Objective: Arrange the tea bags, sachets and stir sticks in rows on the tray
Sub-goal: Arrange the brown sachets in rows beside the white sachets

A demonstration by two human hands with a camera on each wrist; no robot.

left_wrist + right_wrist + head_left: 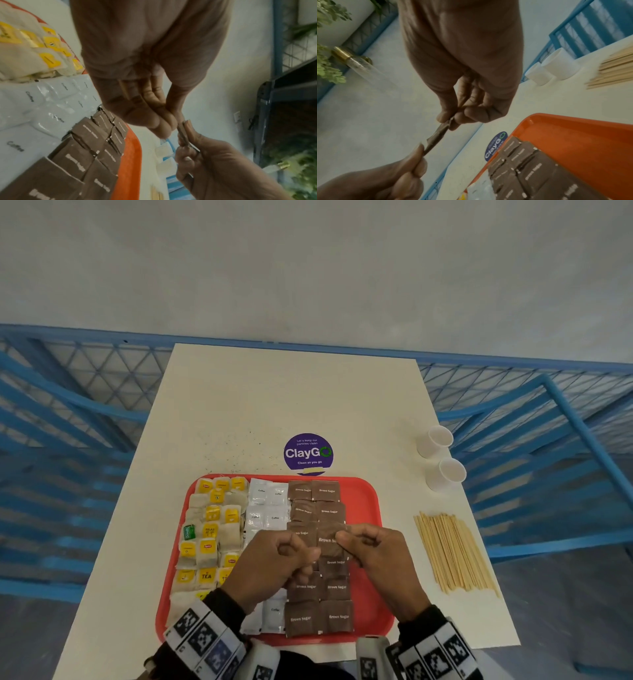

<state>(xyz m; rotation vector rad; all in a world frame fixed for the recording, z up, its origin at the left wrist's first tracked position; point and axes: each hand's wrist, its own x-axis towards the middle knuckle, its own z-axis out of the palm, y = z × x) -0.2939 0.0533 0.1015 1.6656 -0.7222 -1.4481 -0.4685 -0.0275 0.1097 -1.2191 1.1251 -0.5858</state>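
While both hands are hovering over the middle of the red plastic tray (371,508), I am pinching a flat brown paper sugar sachet (330,542) between them — left hand (270,563) on its left edge, right hand (380,556) on its right. It is looking light, thin and floppy — edges are the safest hold.

Head looks down; wrists close, sharing the tray (370,498)

I see a cream rectangular table (291,405) with a round purple "ClayGo" sticker (308,453) near its middle. Two small white paper cups (440,457) lie tipped at its right edge. Blue metal chairs (548,460) and a blue mesh railing (102,364) surround it.
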